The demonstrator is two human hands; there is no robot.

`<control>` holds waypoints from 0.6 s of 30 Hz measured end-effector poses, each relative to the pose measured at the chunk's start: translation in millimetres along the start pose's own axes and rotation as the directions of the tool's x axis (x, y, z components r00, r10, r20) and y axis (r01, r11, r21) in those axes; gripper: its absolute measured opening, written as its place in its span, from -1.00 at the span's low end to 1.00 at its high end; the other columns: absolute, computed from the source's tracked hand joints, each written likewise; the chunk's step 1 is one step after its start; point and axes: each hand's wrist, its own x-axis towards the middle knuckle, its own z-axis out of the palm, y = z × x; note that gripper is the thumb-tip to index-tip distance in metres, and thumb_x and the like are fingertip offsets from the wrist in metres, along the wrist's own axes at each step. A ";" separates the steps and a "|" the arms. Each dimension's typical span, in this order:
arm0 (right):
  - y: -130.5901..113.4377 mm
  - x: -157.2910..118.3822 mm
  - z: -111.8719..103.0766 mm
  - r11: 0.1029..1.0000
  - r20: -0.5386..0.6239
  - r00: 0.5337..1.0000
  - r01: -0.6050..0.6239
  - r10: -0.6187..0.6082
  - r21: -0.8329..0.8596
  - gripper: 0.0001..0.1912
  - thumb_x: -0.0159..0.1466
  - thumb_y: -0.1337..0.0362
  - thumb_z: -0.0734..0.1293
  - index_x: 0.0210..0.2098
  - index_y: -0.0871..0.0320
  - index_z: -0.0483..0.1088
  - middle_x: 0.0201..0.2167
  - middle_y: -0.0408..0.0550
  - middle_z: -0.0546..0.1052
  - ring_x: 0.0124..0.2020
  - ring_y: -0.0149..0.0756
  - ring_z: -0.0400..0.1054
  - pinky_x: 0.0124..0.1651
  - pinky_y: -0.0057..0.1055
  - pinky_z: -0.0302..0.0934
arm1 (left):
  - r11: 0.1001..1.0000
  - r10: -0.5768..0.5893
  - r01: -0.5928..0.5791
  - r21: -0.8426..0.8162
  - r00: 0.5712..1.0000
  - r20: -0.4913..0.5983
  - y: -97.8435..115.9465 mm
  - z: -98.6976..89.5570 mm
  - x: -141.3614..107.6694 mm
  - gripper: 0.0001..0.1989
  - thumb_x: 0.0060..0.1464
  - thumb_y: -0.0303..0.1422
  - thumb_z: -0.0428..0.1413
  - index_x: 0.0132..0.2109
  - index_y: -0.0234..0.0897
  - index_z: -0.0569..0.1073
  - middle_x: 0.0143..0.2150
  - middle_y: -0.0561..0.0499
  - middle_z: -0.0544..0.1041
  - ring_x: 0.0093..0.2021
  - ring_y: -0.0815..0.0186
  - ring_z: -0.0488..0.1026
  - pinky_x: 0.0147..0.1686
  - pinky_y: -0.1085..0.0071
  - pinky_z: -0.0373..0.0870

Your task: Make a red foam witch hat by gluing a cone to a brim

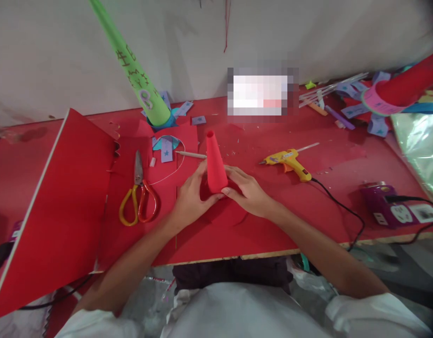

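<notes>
A small red cone (pixel 216 164) with an open tip stands upright between my hands, over the red tabletop. My left hand (pixel 194 195) grips its lower left side, and my right hand (pixel 250 191) holds the lower right side, both thumbs meeting near the base at the front. Behind the left fingers lies a thin pale pen-like stick (pixel 191 154). Left of my hands rest scissors (pixel 139 192) with one yellow and one red handle. To the right, a yellow glue gun (pixel 289 163) lies on its side, a clear glue stick poking from its back.
A tall green cone (pixel 140 80) with brown writing leans at the back left, near blue star-printed strips (pixel 166 149). An upright red panel (pixel 50 206) walls off the left. At right are a purple power box (pixel 388 204), a cord and a large red cone (pixel 413 82).
</notes>
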 end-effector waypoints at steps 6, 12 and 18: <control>-1.2 -0.1 -3.4 1.000 -0.004 1.000 0.022 -0.022 -0.010 -0.57 0.52 0.10 0.33 0.34 -0.07 0.43 0.35 0.04 0.53 0.42 0.00 0.38 0.47 0.10 0.31 | 0.999 -0.013 0.013 -0.046 1.000 0.005 3.3 -1.3 -0.1 -0.33 0.29 0.07 0.26 0.36 -0.18 0.34 0.24 -0.23 0.62 0.21 0.00 0.63 0.20 0.08 0.59; -1.1 -3.6 -18.7 0.990 -0.126 0.992 -0.017 0.000 -0.137 -0.68 0.53 0.14 0.29 0.21 -0.05 0.51 0.18 0.05 0.63 0.19 -0.04 0.54 0.23 -0.02 0.46 | 1.000 -0.001 0.001 -0.021 1.000 -0.024 0.6 -8.4 0.0 -0.41 0.33 0.03 0.22 0.32 -0.19 0.40 0.25 -0.23 0.61 0.29 -0.02 0.57 0.27 0.03 0.55; 16.0 -6.4 -35.4 0.882 -0.252 0.933 -0.332 0.256 -0.335 -0.61 0.52 0.00 0.26 0.18 0.03 0.51 -0.30 0.00 0.65 -0.28 -0.06 0.55 -0.15 -0.15 0.37 | 0.999 -0.033 0.032 -0.036 0.999 -0.011 -4.3 -12.1 -2.0 -0.44 0.30 -0.05 0.27 0.29 -0.19 0.37 0.20 -0.21 0.65 0.17 -0.02 0.65 0.16 0.06 0.61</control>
